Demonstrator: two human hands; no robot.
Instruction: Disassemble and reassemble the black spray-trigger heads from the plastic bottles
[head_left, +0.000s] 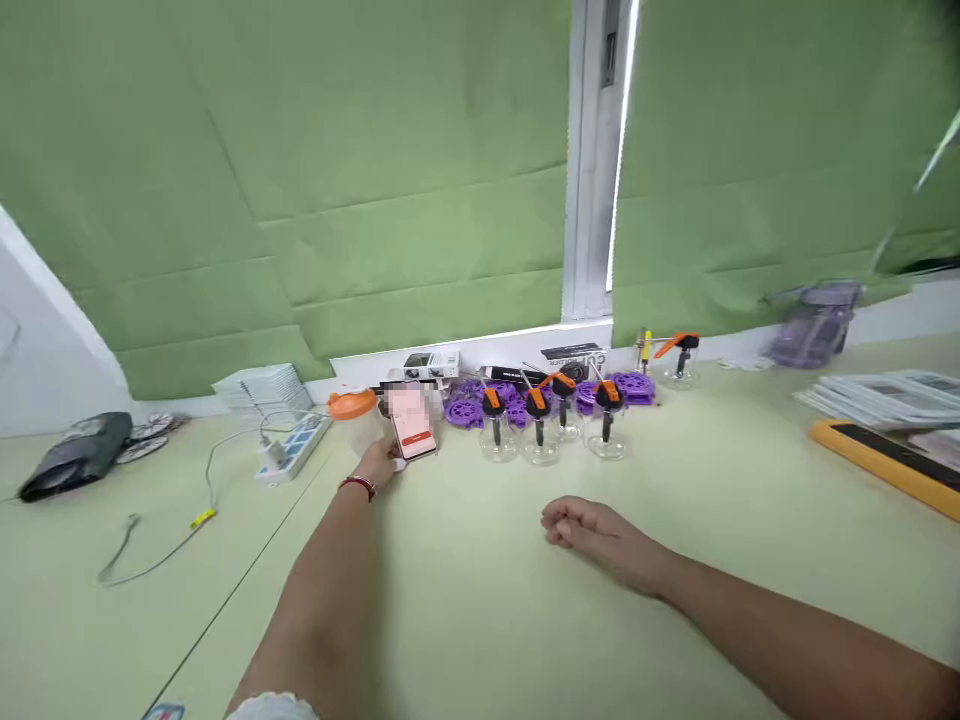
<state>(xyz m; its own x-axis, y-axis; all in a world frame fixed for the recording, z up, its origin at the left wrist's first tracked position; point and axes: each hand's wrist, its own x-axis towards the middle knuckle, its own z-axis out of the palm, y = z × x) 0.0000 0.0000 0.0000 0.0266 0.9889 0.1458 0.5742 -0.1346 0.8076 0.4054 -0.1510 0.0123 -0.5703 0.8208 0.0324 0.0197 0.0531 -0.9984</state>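
Note:
At the back of the table, my left hand is closed at the lower left edge of a smartphone with a pink screen, which leans back. A clear container with an orange lid stands just behind that hand. My right hand rests on the tabletop, its fingers loosely curled, and nothing shows in it. Beyond it stand several clear suction cups with orange-and-black levers. Purple spoked plastic parts lie behind them.
A power strip with a plugged-in white cable lies left of the phone. White boxes are at the wall. On the right are a yellow-orange and black bar, stacked white frames and a blurred purple object. A dark pouch lies far left.

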